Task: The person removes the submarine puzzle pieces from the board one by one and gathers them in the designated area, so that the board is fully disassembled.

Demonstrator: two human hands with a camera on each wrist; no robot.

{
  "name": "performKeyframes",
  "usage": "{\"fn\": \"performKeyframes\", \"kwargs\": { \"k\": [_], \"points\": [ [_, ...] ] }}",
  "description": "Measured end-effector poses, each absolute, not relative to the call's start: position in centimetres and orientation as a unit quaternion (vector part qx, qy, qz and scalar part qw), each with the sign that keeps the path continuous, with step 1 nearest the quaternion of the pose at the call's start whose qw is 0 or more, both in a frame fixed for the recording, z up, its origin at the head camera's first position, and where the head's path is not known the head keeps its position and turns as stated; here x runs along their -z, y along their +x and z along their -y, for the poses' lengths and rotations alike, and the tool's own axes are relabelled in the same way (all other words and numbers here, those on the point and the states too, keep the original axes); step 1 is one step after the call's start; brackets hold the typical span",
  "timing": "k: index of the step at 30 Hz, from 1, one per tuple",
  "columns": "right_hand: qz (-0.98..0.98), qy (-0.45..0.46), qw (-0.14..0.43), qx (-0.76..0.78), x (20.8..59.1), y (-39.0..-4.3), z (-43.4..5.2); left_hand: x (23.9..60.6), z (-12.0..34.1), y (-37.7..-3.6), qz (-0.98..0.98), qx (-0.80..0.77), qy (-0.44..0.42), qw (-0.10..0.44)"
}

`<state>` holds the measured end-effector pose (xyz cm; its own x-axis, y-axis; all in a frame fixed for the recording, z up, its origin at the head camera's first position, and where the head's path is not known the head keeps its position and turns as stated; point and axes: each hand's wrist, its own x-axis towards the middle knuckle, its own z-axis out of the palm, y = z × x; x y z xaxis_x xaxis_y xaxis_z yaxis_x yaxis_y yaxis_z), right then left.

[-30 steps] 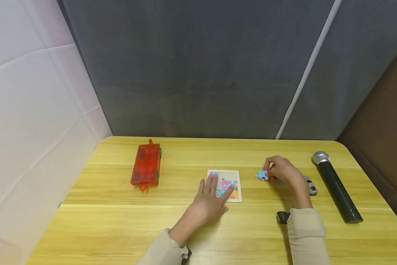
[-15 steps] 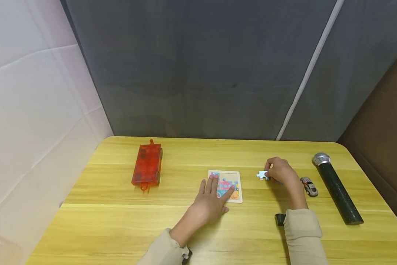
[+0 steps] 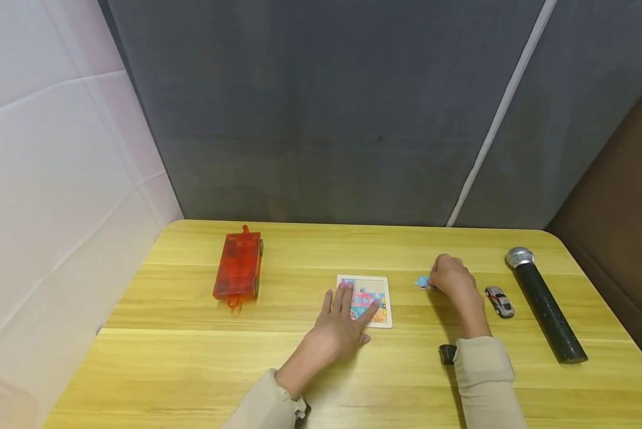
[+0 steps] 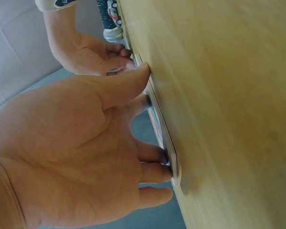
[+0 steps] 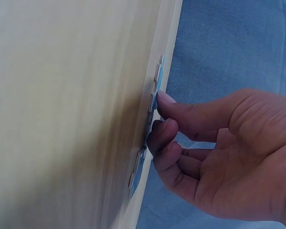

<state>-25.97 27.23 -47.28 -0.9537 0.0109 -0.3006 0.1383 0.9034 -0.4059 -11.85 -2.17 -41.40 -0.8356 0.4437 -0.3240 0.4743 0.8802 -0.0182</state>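
Yellow wood table point(image 3: 192, 357) w/ grey curtain point(image 3: 326, 119) behind, white wall point(image 3: 47, 179) left; left hand point(image 3: 338, 331) spread flat on puzzle board point(image 3: 376, 285) mid-table, right hand point(image 3: 452, 278) pinching blue puzzle piece point(image 3: 422, 282) just right of board.

The puzzle board point(image 3: 373, 298) lies under my left hand point(image 3: 338, 329); a puzzle piece point(image 3: 421, 282) touches my right hand point(image 3: 452, 277), toy car point(image 3: 499, 301) just right.
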Motion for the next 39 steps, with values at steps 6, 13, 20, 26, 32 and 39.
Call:
{"fn": "performKeyframes", "kwargs": {
  "k": [6,13,20,26,32,39],
  "points": [
    [-0.967,0.033,0.14,0.211,49.1,-27.0,-28.1,41.5,2.2,-11.8,-0.957,0.053,0.24,0.156],
    [-0.969,0.017,0.129,0.211,48.4,-26.2,-27.0,41.7,2.2,-11.8,-0.957,0.048,0.236,0.161],
    [-0.946,-0.175,0.091,0.259,40.8,-21.3,-18.4,41.7,2.2,-11.9,-0.957,0.041,0.234,0.166],
    [-0.907,-0.254,0.161,0.294,40.9,-20.4,-14.5,42.1,2.2,-12.3,-0.955,0.013,0.238,0.18],
    [-0.907,-0.22,0.184,0.309,41.6,-20.0,-13.7,41.7,2.1,-12.1,-0.954,0.031,0.235,0.182],
    [-0.927,-0.188,0.162,0.281,41.2,-19.6,-12.5,41.6,2.1,-12.1,-0.954,0.025,0.233,0.186]
  ]
}}
